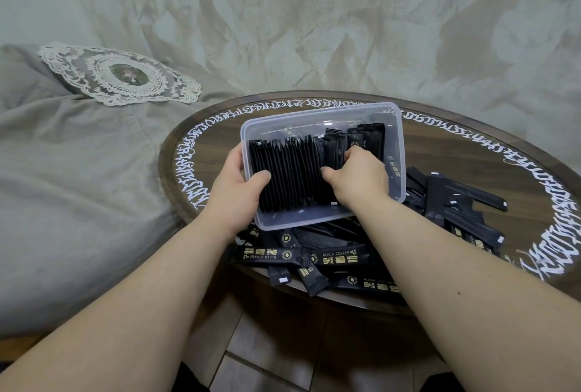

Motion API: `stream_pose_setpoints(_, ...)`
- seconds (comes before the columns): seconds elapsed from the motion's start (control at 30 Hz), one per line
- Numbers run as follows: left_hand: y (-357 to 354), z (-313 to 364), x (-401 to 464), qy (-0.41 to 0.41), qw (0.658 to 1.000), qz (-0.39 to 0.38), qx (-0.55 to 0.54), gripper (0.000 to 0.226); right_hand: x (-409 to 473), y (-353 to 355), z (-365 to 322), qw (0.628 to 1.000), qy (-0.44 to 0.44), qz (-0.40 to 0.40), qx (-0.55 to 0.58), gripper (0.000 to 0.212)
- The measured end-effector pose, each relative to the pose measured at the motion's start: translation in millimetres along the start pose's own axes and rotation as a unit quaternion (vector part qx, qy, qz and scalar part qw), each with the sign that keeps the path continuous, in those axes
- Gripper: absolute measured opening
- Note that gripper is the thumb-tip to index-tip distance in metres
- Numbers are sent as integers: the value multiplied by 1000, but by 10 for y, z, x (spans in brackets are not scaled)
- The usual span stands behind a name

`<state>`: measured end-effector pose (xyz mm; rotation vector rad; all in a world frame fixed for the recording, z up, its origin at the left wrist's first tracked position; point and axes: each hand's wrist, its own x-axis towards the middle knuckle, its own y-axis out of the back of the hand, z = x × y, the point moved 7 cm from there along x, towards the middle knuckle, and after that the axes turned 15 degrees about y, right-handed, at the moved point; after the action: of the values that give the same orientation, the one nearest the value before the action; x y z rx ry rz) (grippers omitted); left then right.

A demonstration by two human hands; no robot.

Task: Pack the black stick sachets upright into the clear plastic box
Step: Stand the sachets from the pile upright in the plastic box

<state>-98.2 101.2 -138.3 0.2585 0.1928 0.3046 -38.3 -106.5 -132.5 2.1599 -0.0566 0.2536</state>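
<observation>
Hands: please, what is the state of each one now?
Left hand: grips the box at its left wall, thumb inside.
Right hand: fingers curled on the sachets inside the box.

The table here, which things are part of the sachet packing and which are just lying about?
Part of the job:
clear plastic box
packed sachets standing in it
loose sachets heaped on the round table
left hand gripping the box's side
right hand pinching sachets inside the box

Just lying about:
lace doily
grey bedding

A round wooden table carries loose black sachets and a clear plastic box.
</observation>
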Motion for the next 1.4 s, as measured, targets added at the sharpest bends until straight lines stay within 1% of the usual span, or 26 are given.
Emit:
stream_pose_setpoints(0.13,-12,16,-13,-2,1000,0,2,55,-5,-12,-42,1000,15,10,6,34)
stream_pose_setpoints(0.27,-15,21,-12,-2,1000,-2,3,58,-14,-10,-42,999,12,22,25,49)
stream_pose_setpoints(0.33,-14,18,-15,-3,1000,-2,2,56,-3,-8,-39,999,8,21,26,50)
stream_pose_setpoints(0.4,-13,15,-16,-3,1000,-5,1,55,7,-15,-33,999,4,19,30,47)
stream_pose_setpoints(0.5,-17,24,-21,-3,1000,-4,1,55,16,-33,-21,1000,10,11,18,31)
stream_pose_setpoints(0.67,-13,35,-33,-4,1000,3,2,55,2,-31,-37,1000,22,9,10,29)
stream_pose_setpoints(0.8,-12,32,-22,-6,1000,9,10,55,-41,62,-67,999,28,44,-15,25)
stream_pose_setpoints(0.87,-11,27,-21,-3,1000,11,7,54,-57,122,-96,997,36,57,-41,28)
stream_pose_setpoints(1.0,-8,22,-17,-4,1000,12,6,54,-63,125,-129,994,64,55,-65,34)
stream_pose_setpoints(1.07,-6,26,-17,-6,1000,13,5,54,-65,99,-132,994,79,49,-52,37)
stream_pose_setpoints(1.17,-2,25,-12,-6,1000,13,5,53,-79,79,-109,995,89,41,3,40)
stream_pose_setpoints(1.23,-5,20,-3,-4,1000,10,6,53,-93,70,-102,995,101,23,6,42)
stream_pose_setpoints(1.33,-10,8,7,-2,1000,3,5,54,-95,49,-83,994,108,-2,-21,40)
stream_pose_setpoints(1.4,-12,-2,5,1,1000,-2,9,53,-80,55,-50,995,99,5,-32,36)
